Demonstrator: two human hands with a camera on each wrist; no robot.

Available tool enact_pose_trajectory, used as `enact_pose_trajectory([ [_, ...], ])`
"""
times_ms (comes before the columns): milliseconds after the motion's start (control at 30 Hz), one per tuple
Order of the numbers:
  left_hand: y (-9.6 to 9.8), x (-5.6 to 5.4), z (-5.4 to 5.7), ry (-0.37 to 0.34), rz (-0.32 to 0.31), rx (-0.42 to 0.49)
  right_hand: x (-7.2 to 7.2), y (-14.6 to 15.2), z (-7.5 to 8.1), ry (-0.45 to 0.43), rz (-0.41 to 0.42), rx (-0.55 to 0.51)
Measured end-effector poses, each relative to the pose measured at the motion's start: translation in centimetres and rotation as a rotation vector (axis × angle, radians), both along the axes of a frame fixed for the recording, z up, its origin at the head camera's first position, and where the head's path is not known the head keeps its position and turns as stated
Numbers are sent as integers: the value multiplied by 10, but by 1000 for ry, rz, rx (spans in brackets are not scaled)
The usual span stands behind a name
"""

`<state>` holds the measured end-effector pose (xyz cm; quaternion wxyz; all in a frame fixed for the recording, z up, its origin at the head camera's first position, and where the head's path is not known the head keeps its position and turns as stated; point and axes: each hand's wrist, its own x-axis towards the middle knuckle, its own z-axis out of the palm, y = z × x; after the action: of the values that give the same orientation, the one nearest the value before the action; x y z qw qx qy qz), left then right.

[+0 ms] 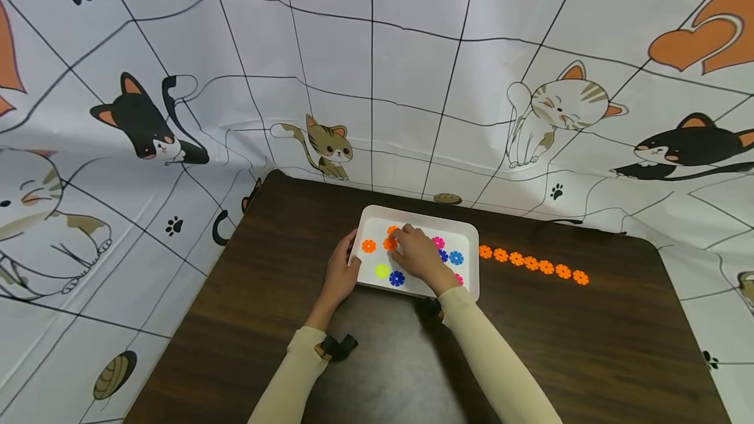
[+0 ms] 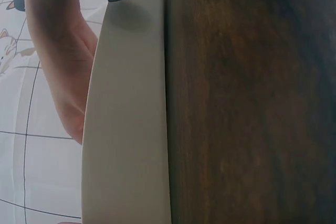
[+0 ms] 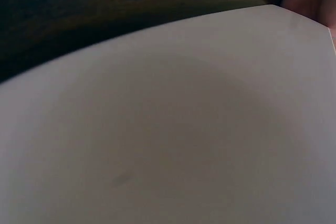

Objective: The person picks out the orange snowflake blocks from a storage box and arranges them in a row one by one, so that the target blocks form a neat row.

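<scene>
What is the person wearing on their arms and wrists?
Both arms are in long cream sleeves, the left sleeve and the right sleeve. A small black camera mount sits at the left cuff; another dark mount shows by the right cuff. Both hands are bare.
</scene>
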<state>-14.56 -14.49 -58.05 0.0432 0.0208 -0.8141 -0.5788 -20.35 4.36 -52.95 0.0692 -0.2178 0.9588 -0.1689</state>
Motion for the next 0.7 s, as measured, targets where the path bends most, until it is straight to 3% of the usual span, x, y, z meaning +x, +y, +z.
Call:
enact_pose_trajectory([
  [333,-1,-2,0,0,0,-3,0,-8,-8,30,-36,35],
  [700,-2,-1,1,14,-3,-11,3,-6,-11,98,9,48],
])
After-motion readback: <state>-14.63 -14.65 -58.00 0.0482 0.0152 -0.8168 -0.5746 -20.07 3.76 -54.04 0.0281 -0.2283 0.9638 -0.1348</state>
